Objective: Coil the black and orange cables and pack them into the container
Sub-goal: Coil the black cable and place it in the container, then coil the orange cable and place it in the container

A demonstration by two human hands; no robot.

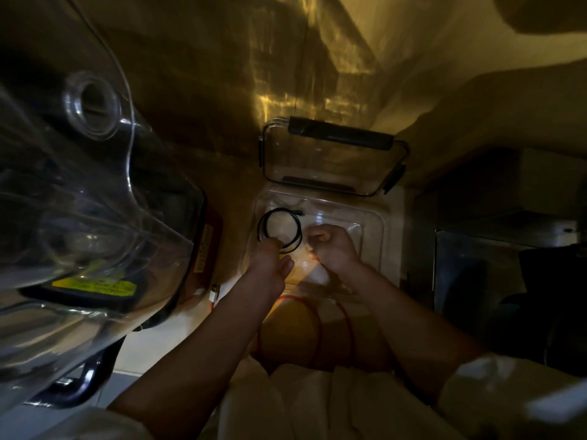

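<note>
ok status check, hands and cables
Left hand holds coiled black cable over clear container. Right hand curled beside it, grip unclear. Orange cable loose below. Nothing blocking.

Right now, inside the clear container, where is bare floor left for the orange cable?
The clear container has bare floor at its far right, beyond the right hand. Its left is crowded: the black cable coil, held by the left hand. The orange cable lies outside, nearer the person.
</note>
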